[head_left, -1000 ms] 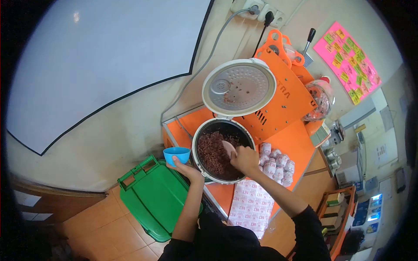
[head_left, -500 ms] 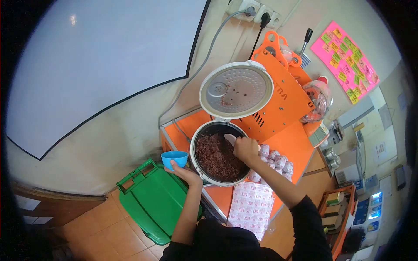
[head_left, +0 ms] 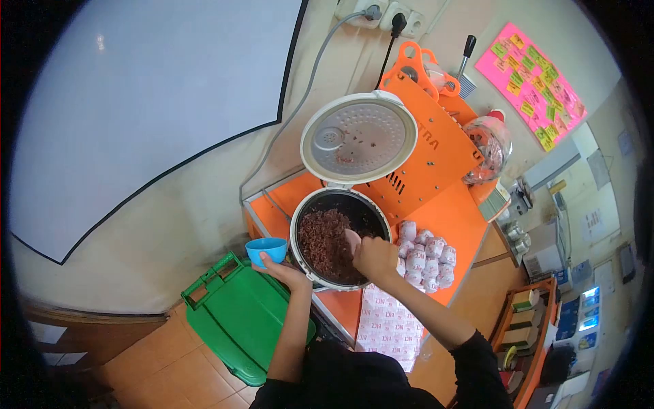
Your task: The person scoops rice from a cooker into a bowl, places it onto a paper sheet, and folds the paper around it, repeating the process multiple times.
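Note:
A small blue bowl (head_left: 266, 252) rests in my left hand (head_left: 283, 273), fingers curled round its side, just left of the rice cooker. My right hand (head_left: 377, 261) grips a pale rice paddle (head_left: 352, 240) inside the open rice cooker (head_left: 298, 249). Dark reddish-brown rice (head_left: 323, 238) fills the left part of the pot, and the paddle's blade is partly hidden against it. The cooker's lid (head_left: 360, 140) stands raised, with a few grains stuck to its inner side.
Wrapped bundles (head_left: 426, 255) are stacked right of the cooker, above printed wrapping paper (head_left: 390, 327) on the orange table (head_left: 449, 228). An orange machine (head_left: 429, 146) stands behind. A green bin (head_left: 245, 313) is below my left arm. Cables run to wall sockets (head_left: 381, 15).
My right hand and the paddle have moved down and a little left in the pot. The bowl stays beside the cooker. The whole view has shifted slightly.

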The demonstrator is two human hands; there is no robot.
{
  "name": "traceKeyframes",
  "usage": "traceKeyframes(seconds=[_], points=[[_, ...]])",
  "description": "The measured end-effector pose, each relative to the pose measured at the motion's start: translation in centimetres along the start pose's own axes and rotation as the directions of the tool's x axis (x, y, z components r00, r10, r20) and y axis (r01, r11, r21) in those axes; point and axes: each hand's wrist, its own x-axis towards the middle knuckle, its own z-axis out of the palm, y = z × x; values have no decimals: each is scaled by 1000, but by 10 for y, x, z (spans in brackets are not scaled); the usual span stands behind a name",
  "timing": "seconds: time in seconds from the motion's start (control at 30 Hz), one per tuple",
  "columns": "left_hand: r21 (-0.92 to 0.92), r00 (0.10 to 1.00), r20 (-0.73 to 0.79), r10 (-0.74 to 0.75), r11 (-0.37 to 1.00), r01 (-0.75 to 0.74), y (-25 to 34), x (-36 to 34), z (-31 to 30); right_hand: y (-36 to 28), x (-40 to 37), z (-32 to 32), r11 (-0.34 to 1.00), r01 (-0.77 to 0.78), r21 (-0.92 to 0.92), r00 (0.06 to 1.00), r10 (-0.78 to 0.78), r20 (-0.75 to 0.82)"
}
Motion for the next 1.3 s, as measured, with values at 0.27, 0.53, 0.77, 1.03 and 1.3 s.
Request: traceKeyframes(seconds=[0.27, 0.53, 0.77, 1.03, 1.3], points=[[-50, 999, 0, 52, 997, -52, -14, 9, -14, 14, 70, 23, 884, 394, -253, 883, -441, -164], [77, 985, 49, 164, 983, -168, -16, 13, -15, 55, 115, 37, 864, 503, 17, 859, -502, 106], [36, 991, 38, 126, 991, -128, -14, 8, -11, 49, 61, 28, 869, 494, -20, 868, -492, 65], [73, 993, 23, 120, 990, -121, 6, -3, 0, 22, -10, -17, 781, 548, -298, 826, -561, 50], [43, 999, -22, 36, 998, -35, 10, -11, 10, 44, 32, 28, 934, 132, -332, 988, -149, -27]])
